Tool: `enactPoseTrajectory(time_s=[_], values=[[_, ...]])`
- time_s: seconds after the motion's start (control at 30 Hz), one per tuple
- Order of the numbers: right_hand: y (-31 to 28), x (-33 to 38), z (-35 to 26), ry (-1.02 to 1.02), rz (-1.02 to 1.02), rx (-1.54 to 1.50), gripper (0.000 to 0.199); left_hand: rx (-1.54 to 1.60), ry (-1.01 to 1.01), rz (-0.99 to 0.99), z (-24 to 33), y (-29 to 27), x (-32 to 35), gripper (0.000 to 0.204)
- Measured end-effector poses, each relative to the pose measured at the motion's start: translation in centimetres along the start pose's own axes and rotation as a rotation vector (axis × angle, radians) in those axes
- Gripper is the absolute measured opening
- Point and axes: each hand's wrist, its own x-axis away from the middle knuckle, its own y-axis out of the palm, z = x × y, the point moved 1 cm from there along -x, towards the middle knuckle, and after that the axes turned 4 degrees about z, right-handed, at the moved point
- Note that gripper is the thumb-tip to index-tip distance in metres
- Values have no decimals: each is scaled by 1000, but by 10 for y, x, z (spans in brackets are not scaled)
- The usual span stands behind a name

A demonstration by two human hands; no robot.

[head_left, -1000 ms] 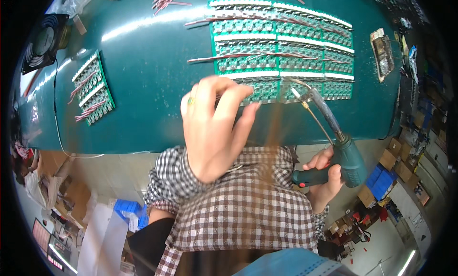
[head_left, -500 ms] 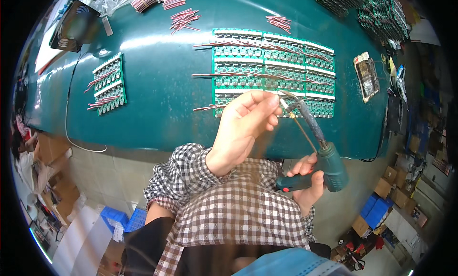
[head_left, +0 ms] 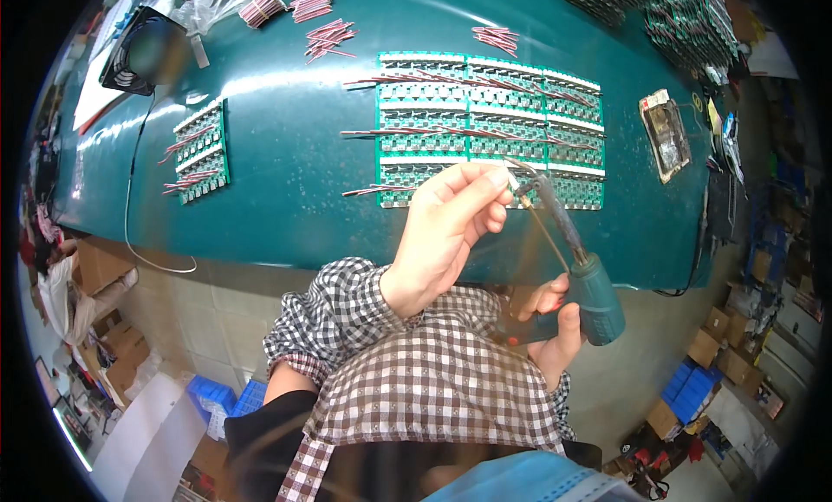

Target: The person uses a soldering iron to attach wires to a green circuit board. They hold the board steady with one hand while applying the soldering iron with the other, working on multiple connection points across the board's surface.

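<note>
My right hand (head_left: 555,324) grips a teal soldering gun (head_left: 589,285) whose metal tip points up toward the near row of a large green circuit board panel (head_left: 485,120). My left hand (head_left: 446,224) is raised over the panel's near edge, with its fingertips pinched on a thin piece right at the gun's tip; what that piece is I cannot make out. Red and white wire leads lie along the rows of the panel. Both forearms wear checked sleeves.
The dark green table (head_left: 286,181) also carries a smaller circuit board panel (head_left: 201,151) at the left, bundles of red wires (head_left: 325,38) at the back, a black fan (head_left: 143,51), a metal tray (head_left: 666,133) at the right and more boards (head_left: 685,21) at the far right.
My left hand has lifted off the panel and drawn back toward the gun's tip, closing into a pinch. The view has shifted so that the table sits lower and nearer.
</note>
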Motion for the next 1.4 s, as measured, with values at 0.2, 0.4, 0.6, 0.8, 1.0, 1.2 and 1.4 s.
enactPoseTrajectory(time_s=[0.2, 0.4, 0.6, 0.8, 1.0, 1.2, 1.4], values=[[-7, -9, -6, -59, 73, -1, 38, -399, 402, 89, 48, -22, 5, 22], [5, -25, -12, -36, 44, 89, 36, -1603, 1076, 377, 157, -86, -39, 18], [19, -28, -16, -79, 6, 134, 33, -1892, 1026, 204, 179, -104, -94, 10], [22, -24, -18, -92, 53, 179, 32, -2061, 1075, 206, 178, -99, -93, 10], [20, -19, -20, -100, 143, 217, 35, -1672, 1104, 180, 149, -62, -48, 10], [13, -17, -13, -119, 90, 175, 40, -1301, 662, -86, 98, -43, 12, 8], [39, -20, -6, -74, 68, 226, 36, -840, 834, -372, 13, -32, 34, 18]])
